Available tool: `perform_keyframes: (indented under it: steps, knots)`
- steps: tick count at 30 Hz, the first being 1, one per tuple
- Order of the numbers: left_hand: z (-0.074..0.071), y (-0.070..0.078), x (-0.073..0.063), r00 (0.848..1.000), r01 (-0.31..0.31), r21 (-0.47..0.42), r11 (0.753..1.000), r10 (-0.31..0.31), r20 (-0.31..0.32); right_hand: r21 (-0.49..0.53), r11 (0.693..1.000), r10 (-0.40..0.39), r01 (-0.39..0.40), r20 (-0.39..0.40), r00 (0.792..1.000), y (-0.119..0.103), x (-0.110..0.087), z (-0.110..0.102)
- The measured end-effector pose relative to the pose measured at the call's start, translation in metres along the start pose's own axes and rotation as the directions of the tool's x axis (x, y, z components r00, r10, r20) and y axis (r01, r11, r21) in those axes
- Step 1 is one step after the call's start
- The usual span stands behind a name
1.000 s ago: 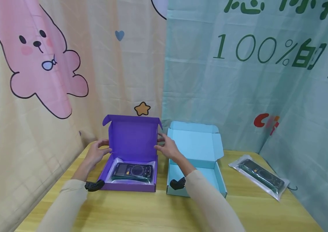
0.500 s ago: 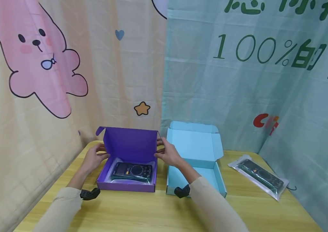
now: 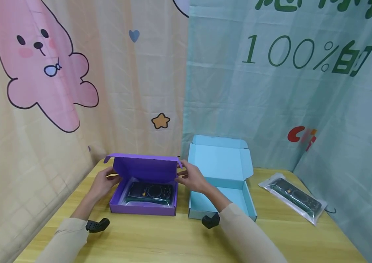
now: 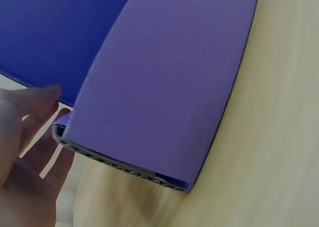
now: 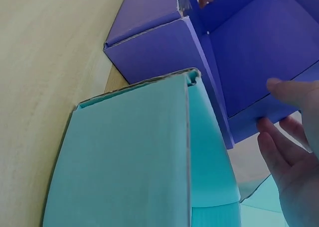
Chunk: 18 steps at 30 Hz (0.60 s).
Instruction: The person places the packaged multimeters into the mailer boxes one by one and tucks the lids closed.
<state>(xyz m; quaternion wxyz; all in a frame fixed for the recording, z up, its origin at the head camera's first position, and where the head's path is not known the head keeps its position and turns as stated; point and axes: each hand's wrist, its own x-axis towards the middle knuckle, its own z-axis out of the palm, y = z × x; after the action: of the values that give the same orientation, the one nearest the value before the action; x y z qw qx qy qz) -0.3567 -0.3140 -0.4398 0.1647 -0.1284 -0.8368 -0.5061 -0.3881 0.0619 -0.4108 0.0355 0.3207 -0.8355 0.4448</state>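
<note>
While the lid (image 3: 144, 168) of a purple box (image 3: 142, 210) leans forward at the lower centre-left of the frame, a person's left hand (image 3: 103, 182) and right hand (image 3: 192, 176) hold it from either side, probably to keep both edges level. In the left wrist view, the thumb (image 4: 44, 98) presses the lid's inner face near its edge, with the fingers (image 4: 41, 151) behind it, slightly spread, in what looks like a light pinch. The right wrist view shows a similar grasp: the thumb lies inside the lid, the fingers bend around the outside, and the gap between them is narrow. Neither hand appears clenched tight.

Inside the purple box, a dark multimeter (image 3: 150, 193) in clear wrapping lies flat, dial upward, seemingly placed so the walls surround it. Just to its right, at lower centre, a light-blue box (image 3: 249, 201) stands on the wooden surface (image 3: 159, 241), its own lid raised. At lower right, a second wrapped multimeter (image 3: 295, 197) lies slantwise, apart from both boxes, perhaps to leave the hands room.
</note>
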Motion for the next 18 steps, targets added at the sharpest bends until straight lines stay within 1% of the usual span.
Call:
perform_keyframes:
  steps: [3, 6, 7, 9, 11, 13, 15, 16, 18]
  knots:
    - [-0.005, 0.011, -0.004, 0.999, 0.031, -0.058, 0.998, -0.029, 0.034, 0.017, 1.000, -0.008, 0.008, 0.005, 1.000, -0.003, -0.005, -0.003]
    - [-0.014, 0.025, -0.009, 0.995, 0.065, -0.135, 0.989, -0.054, 0.081, 0.042, 0.999, -0.001, 0.000, 0.023, 1.000, -0.013, -0.009, -0.010]
    - [-0.017, 0.029, -0.010, 0.994, 0.067, -0.166, 0.984, -0.051, 0.101, 0.057, 0.998, 0.005, -0.007, 0.035, 0.999, -0.016, -0.010, -0.013]
    - [-0.023, 0.035, -0.013, 0.991, 0.068, -0.194, 0.979, -0.044, 0.125, 0.084, 0.996, 0.030, -0.036, 0.064, 0.997, -0.025, -0.013, -0.018]
    - [-0.029, 0.039, -0.015, 0.991, 0.035, -0.224, 0.974, -0.005, 0.136, 0.116, 0.991, 0.050, -0.062, 0.099, 0.994, -0.032, -0.015, -0.021]
    - [-0.033, 0.041, -0.016, 0.988, -0.007, -0.262, 0.965, 0.047, 0.146, 0.122, 0.990, 0.061, -0.075, 0.119, 0.991, -0.037, -0.017, -0.023]
    - [-0.036, 0.041, -0.017, 0.982, -0.034, -0.327, 0.944, 0.093, 0.164, 0.105, 0.991, 0.064, -0.077, 0.123, 0.990, -0.041, -0.018, -0.023]
    - [-0.037, 0.041, -0.018, 0.979, -0.037, -0.364, 0.931, 0.107, 0.176, 0.093, 0.993, 0.062, -0.073, 0.119, 0.991, -0.042, -0.019, -0.023]
    - [-0.039, 0.042, -0.019, 0.973, -0.015, -0.421, 0.907, 0.110, 0.203, 0.062, 0.996, 0.051, -0.058, 0.109, 0.993, -0.044, -0.021, -0.023]
